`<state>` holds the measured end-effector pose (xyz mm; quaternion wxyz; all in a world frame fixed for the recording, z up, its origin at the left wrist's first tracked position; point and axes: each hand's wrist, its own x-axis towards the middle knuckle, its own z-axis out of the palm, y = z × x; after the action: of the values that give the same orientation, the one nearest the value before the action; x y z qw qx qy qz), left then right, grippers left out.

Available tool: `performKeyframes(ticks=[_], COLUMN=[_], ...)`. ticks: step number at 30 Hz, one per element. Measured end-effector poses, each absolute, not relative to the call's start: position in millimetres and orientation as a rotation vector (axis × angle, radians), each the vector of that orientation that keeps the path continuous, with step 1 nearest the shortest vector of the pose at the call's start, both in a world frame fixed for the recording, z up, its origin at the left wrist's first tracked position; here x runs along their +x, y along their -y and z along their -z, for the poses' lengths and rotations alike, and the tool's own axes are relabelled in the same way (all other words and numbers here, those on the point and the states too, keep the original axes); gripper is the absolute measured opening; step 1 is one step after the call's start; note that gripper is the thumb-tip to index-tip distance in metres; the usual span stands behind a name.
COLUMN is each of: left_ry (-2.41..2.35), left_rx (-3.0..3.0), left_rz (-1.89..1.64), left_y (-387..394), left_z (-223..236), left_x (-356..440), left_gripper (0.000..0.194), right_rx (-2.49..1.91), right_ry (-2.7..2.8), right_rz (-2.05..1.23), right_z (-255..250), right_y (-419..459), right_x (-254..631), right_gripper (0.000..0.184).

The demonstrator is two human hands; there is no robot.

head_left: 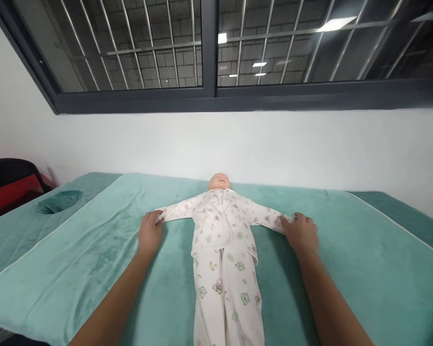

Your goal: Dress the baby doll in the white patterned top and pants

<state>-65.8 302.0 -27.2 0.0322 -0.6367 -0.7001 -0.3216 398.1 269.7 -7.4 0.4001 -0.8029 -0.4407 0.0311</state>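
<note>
A baby doll (220, 181) in a white printed sleepsuit (222, 240) lies on its back on a teal towel (94, 250), arms stretched out to both sides. My left hand (149, 233) rests at the end of the doll's one sleeve, fingers closed on the cuff. My right hand (301, 233) covers the end of the other sleeve, fingers curled over the cuff. Both forearms reach in from the bottom edge.
The towel covers a teal massage bed (411, 216) with a face hole (59, 202) at the left. A white wall and a barred dark window (209, 48) stand behind. A black and red chair (7, 185) sits at the far left.
</note>
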Motion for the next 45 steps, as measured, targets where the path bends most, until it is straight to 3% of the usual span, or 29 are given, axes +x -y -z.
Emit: performKeyframes(ticks=[3, 5, 10, 22, 26, 31, 35, 40, 45], left_ry=[2.211, 2.261, 2.356, 2.279, 2.240, 2.291, 2.286, 2.304, 2.301], left_rx=[-1.817, -1.752, -1.711, -1.706, -1.748, -1.770, -1.802, -1.784, -1.776], left_rz=[1.035, 1.028, 0.929, 0.917, 0.897, 0.817, 0.744, 0.685, 0.652], left_y=[-299.7, -298.6, -299.0, -293.9, -295.0, -297.1, -298.1, -300.4, -300.9], left_z=[25.7, 25.5, 26.3, 18.3, 18.0, 23.6, 26.4, 25.1, 25.2], left_x=[-67.2, -66.8, -62.7, -54.4, -49.4, -52.3, -53.3, -50.1, -49.6], left_gripper=[0.033, 0.034, 0.037, 0.037, 0.033, 0.036, 0.034, 0.034, 0.034], right_rx=[-2.295, -2.325, -2.212, -1.985, -1.805, -1.181, -0.764, -0.854, -0.709], right_ry=[1.164, 1.189, 1.266, 1.251, 1.328, 1.923, 2.492, 2.496, 2.530], right_rz=[-0.049, -0.088, -0.135, 0.090, 0.113, -0.187, 0.058, 0.368, 0.445], right_z=[14.5, 19.8, 25.5, 24.7, 7.8, -32.2, -54.4, -58.2, -58.0], right_y=[-257.4, -256.1, -276.8, -295.1, -279.6, -231.8, -210.5, -212.0, -199.0], right_x=[422.7, 429.0, 437.0, 453.5, 418.0, 317.9, 258.5, 234.9, 227.1], right_gripper=[0.063, 0.056, 0.036, 0.038, 0.033, 0.024, 0.032, 0.030, 0.027])
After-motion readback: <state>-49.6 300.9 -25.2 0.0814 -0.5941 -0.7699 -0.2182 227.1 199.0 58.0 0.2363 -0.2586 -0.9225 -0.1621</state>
